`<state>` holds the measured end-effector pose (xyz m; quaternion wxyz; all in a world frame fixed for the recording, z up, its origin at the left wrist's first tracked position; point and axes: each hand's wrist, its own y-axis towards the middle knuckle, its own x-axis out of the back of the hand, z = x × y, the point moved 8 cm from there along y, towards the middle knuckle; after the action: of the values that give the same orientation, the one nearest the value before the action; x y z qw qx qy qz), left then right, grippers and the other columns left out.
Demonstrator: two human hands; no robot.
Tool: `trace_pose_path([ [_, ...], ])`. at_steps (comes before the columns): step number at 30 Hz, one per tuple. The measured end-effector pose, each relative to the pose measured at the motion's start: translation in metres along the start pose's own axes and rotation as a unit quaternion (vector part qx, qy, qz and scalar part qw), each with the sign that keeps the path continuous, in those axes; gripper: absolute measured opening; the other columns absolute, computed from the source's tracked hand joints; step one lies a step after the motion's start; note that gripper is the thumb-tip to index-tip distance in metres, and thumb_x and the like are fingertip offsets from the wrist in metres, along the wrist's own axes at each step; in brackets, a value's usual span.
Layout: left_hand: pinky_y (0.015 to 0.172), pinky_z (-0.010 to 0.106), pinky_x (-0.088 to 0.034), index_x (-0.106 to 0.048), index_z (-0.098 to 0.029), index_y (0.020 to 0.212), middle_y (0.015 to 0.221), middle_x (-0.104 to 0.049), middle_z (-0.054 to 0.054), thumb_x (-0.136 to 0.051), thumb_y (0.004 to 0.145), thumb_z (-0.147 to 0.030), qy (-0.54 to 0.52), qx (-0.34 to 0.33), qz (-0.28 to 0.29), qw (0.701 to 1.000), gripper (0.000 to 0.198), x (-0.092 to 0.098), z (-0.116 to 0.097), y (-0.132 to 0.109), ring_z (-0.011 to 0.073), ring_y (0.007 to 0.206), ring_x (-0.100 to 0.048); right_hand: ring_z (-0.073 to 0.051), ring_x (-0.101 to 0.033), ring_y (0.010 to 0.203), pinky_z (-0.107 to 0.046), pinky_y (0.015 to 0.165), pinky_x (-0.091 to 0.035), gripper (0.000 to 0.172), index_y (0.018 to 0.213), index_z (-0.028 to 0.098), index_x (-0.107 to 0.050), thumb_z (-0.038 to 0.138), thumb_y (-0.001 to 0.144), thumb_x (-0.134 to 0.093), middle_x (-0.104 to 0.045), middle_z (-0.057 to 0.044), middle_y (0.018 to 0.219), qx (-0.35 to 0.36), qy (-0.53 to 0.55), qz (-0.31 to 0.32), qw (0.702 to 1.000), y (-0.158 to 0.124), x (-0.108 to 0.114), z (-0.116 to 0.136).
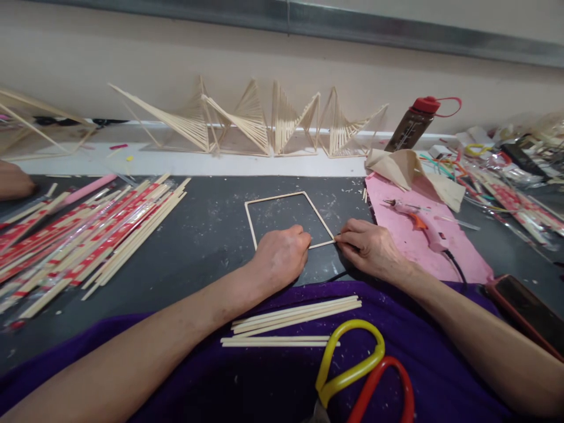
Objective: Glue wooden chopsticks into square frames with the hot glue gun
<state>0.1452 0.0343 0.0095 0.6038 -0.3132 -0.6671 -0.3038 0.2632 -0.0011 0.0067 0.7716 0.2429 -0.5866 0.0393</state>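
Bamboo-thin, surely light and brittle, the square frame [275,198] suits corner grips: my left hand [282,257] curls shut on its near side, my right hand [369,249] pinches its near-right corner.

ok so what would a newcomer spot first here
A square stick frame lies on the dark table, the left hand curled over its near side and the right hand pinching its near right corner. Behind, fan-like stick sculptures line the wall; wrapped chopsticks are heaped at the left.

Beige wall [176,53], grey metal rail [396,29] above; dark speckled worktable [211,235], white ledge [220,164].
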Motion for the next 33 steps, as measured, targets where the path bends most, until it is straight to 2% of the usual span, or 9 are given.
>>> trace_pose_path([
  [10, 0.056, 0.029, -0.041, -0.059, -0.015, 0.079, 0.081, -0.059, 0.005, -0.037, 0.086, -0.021, 0.002, -0.002, -0.003, 1.0, 0.024, -0.0009, 0.0014, -0.0005, 0.0176, 0.069, -0.057, -0.013, -0.057, 0.072, -0.023, 0.063, -0.041, 0.022, 0.086, 0.019, -0.066, 0.023, 0.088, -0.045, -0.06, -0.004, 0.079, -0.04, -0.007, -0.004, 0.999, -0.0034, -0.0014, -0.0087],
  [33, 0.057, 0.029, -0.04, -0.058, -0.015, 0.075, 0.078, -0.058, 0.005, -0.037, 0.086, -0.019, -0.014, -0.004, 0.003, 1.0, 0.024, -0.0023, 0.0022, 0.0011, 0.017, 0.068, -0.056, -0.014, -0.055, 0.073, -0.024, 0.064, -0.041, 0.021, 0.076, 0.019, -0.066, 0.02, 0.086, -0.048, -0.061, -0.004, 0.075, -0.031, 0.01, -0.012, 0.999, -0.0023, -0.0028, -0.005],
])
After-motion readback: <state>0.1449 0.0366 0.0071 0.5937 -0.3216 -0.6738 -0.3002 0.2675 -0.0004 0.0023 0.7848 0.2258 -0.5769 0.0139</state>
